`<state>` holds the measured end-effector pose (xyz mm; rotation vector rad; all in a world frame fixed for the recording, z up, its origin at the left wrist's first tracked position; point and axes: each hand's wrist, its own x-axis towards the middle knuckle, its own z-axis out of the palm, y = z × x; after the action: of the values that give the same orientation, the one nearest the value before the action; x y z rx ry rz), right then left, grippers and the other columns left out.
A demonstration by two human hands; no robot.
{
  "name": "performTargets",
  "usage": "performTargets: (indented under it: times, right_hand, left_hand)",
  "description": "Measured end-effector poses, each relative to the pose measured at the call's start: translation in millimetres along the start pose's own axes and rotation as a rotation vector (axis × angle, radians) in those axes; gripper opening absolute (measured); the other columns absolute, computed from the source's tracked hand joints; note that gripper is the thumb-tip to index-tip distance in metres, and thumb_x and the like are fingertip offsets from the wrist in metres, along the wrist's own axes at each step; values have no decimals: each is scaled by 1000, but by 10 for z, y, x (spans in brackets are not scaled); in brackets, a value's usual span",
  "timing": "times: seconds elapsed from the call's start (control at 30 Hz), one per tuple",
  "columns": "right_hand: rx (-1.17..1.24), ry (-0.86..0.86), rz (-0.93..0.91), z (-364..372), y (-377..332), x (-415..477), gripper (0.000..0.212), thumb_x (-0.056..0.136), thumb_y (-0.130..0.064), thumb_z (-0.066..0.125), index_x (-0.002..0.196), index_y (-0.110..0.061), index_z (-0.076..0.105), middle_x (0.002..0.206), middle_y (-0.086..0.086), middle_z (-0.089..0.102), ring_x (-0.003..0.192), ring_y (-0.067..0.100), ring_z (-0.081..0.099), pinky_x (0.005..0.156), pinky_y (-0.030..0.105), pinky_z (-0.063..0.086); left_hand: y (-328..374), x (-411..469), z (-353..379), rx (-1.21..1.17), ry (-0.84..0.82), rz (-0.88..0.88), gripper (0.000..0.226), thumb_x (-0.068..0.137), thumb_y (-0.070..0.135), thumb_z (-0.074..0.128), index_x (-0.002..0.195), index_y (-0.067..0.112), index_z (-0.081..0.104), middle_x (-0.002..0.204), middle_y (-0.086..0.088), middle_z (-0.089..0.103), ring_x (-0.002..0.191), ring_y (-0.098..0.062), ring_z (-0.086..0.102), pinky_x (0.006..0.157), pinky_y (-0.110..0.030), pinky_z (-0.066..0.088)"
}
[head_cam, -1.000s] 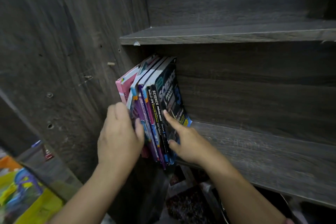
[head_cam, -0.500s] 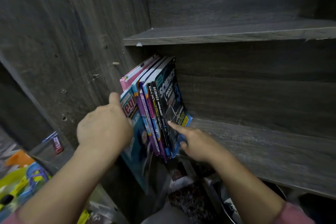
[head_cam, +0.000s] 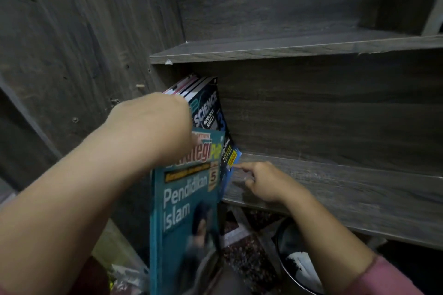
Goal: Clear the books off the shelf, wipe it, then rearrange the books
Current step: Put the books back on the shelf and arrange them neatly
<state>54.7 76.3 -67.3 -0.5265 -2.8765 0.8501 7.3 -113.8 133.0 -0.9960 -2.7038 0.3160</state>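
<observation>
The left hand [head_cam: 153, 127] grips the top of a teal book [head_cam: 184, 211], its fingers mostly hidden behind the cover; the book hangs in front of the shelf [head_cam: 335, 189], clear of the row. The other books [head_cam: 191, 88] stand at the shelf's left end, leaning against the side wall [head_cam: 84, 43], the Science book [head_cam: 208, 112] outermost. The right hand [head_cam: 266, 182] holds nothing: its index finger is stretched to touch the Science book's lower corner, the rest curled, low over the shelf board. A round dark container [head_cam: 294, 263] sits below.
</observation>
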Motion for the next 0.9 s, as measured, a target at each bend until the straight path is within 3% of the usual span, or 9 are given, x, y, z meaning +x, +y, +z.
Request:
performTargets:
  times: [0.13, 0.27, 0.47, 0.6, 0.73, 0.8, 0.9]
  right_hand:
    - [59, 137, 21, -68, 97, -32, 43, 89, -17, 47, 125, -36, 59, 119, 5, 67, 104, 23, 63, 86, 30, 50]
    - [76, 224, 133, -114, 198, -50, 43, 84, -26, 46, 126, -35, 55, 116, 2, 68, 108, 25, 62, 90, 38, 52]
    - [3, 83, 197, -60, 254, -59, 45, 92, -24, 51, 136, -31, 49, 132, 8, 58, 119, 27, 56, 99, 38, 47]
    - [30, 5, 139, 9, 198, -42, 43, 95, -19, 50, 136, -30, 51, 132, 6, 58, 110, 22, 60, 89, 28, 46]
    - [52, -39, 126, 96, 147, 27, 40, 96, -19, 51, 133, -32, 53, 126, 0, 60, 94, 14, 59, 84, 28, 48]
    - [42, -43, 110, 118, 130, 52, 40, 95, -18, 51, 133, -32, 53, 127, 0, 60, 94, 13, 57, 84, 26, 46]
    - [47, -44, 96, 139, 98, 70, 39, 96, -17, 51, 132, -31, 54, 129, 0, 59, 95, 12, 55, 85, 23, 44]
  left_hand:
    - [308, 229, 2, -86, 180, -34, 34, 90, 47, 59, 113, 23, 65, 105, -7, 64, 97, -31, 62, 66, -33, 38]
    - [621, 530, 261, -100, 311, -49, 18, 94, 24, 57, 103, 10, 64, 102, -15, 66, 94, -36, 64, 61, -35, 37]
    - [762, 1042, 746, -131, 385, -95, 22, 96, 1, 39, 116, 3, 49, 106, -17, 65, 97, -37, 65, 61, -39, 40]
    - [759, 1167, 1098, -62, 321, -126, 32, 95, 6, 43, 127, 4, 38, 112, -15, 56, 101, -31, 59, 55, -36, 39]
    - [697, 1115, 1258, 146, 399, -89, 38, 95, 24, 43, 131, 12, 50, 144, -15, 29, 119, -30, 35, 82, -37, 38]
    - [582, 965, 1291, 77, 551, -122, 46, 87, 34, 57, 131, 19, 53, 151, -11, 27, 118, -30, 30, 86, -41, 36]
    - [336, 685, 1352, -237, 715, -217, 68, 78, 38, 69, 137, 16, 44, 135, -15, 41, 109, -35, 33, 83, -50, 38]
